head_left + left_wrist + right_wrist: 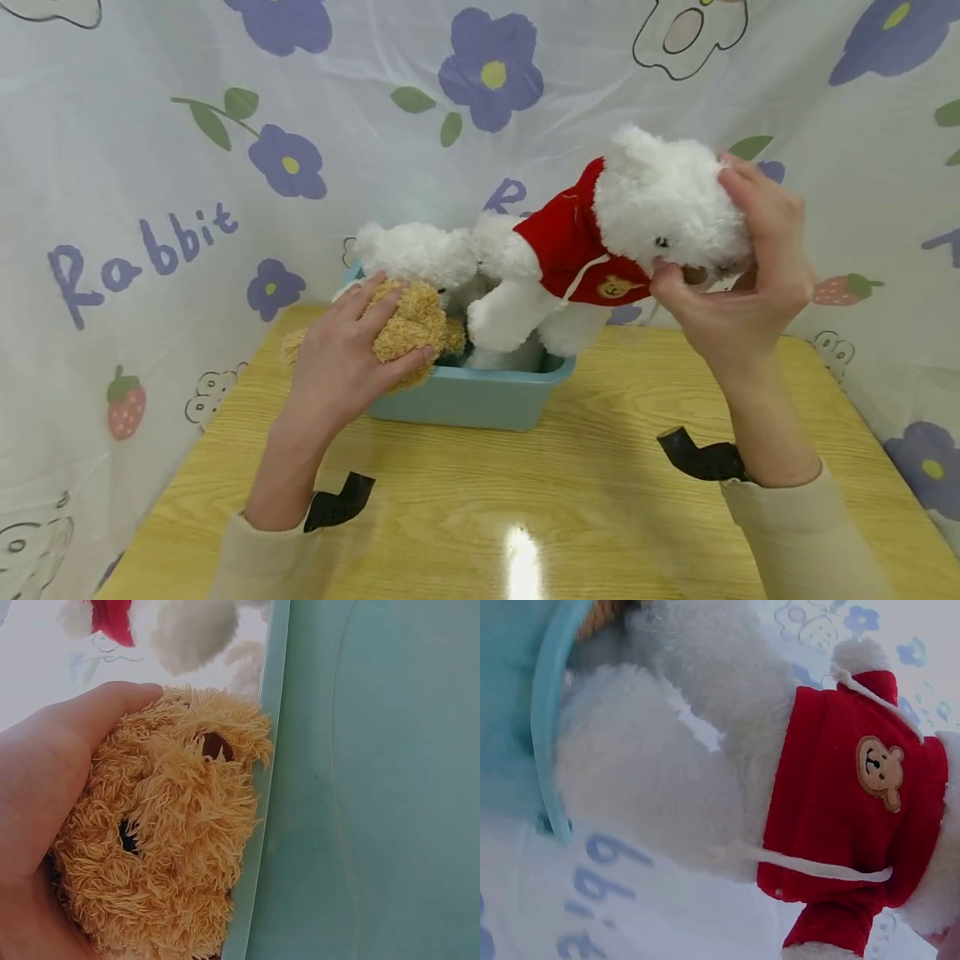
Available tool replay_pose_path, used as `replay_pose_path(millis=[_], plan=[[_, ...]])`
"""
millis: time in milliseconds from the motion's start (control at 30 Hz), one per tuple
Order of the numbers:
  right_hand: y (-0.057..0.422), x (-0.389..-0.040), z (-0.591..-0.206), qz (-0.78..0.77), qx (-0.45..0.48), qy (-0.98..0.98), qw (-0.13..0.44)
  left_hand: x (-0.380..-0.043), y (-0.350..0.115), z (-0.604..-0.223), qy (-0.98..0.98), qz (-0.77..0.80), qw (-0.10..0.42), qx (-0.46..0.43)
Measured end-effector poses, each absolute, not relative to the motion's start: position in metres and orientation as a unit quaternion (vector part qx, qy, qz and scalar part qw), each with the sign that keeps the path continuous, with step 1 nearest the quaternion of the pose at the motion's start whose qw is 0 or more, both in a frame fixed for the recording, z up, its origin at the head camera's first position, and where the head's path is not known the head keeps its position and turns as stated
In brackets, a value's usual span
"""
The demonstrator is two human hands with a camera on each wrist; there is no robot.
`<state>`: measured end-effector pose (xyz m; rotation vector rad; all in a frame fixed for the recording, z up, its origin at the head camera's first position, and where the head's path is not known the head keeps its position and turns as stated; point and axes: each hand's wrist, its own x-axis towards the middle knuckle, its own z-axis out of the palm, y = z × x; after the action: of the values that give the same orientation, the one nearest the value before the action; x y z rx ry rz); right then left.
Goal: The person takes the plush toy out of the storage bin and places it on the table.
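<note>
**Soft plush bears, one gripped in each of the hands, at the tub**

Near the far edge of the table (480,483), left of its middle, stands a blue-green tub (457,400). At its left end the left hand (339,352) grips a golden teddy bear (411,325) by the head, fingers spread over the fur and thumb bent round the side; the left wrist view shows the bear's face right beside the rim. This bear looks light and squashy, so a broad, easy palm hold should suit it better than a pinch of curly pile.

Just behind and to the right, a white plush bear (416,250) is inside the tub, its lower part largely hidden.

Farther right, a white teddy bear (626,221) in a red hoodie (558,237) is held aslant, head raised to the right, legs over the tub's right end; what its feet touch is unclear. The right hand (767,279) clasps its head, thumb by the muzzle, fingers across the crown. It is probably light, yielding and hard to break, though the fluffy fur may slide slightly. Held by the head, its body could swing; the torso under the hoodie offers a steadier hold. The loose white cord (821,866) might snag and makes a poor handle.
</note>
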<state>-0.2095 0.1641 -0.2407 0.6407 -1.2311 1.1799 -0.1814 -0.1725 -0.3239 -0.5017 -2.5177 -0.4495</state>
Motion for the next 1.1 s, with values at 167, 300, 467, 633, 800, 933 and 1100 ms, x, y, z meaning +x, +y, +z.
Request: replay_pose_path(millis=[167,300,467,633,800,933,1100], plan=[[0.185,-0.212,-0.232,0.465,0.241,-0.579,0.625,-0.180,-0.174,-0.322,-0.936,-0.165,0.251,-0.185],[0.204,-0.216,-0.236,0.418,0.239,-0.622,0.618,-0.179,-0.174,-0.322,-0.938,-0.166,0.244,-0.183],[0.222,-0.219,-0.246,0.395,0.232,-0.650,0.606,-0.180,-0.175,-0.322,-0.936,-0.165,0.248,-0.185],[0.244,-0.227,-0.257,0.374,0.233,-0.678,0.588,-0.181,-0.172,-0.322,-0.935,-0.163,0.255,-0.186],[0.260,-0.233,-0.272,0.338,0.229,-0.716,0.566,-0.181,-0.172,-0.322,-0.935,-0.161,0.256,-0.187],[0.272,-0.240,-0.289,0.315,0.248,-0.746,0.532,-0.181,-0.173,-0.324,-0.935,-0.165,0.253,-0.186],[0.278,-0.251,-0.309,0.309,0.257,-0.766,0.501,-0.180,-0.173,-0.323,-0.934,-0.166,0.255,-0.185]])
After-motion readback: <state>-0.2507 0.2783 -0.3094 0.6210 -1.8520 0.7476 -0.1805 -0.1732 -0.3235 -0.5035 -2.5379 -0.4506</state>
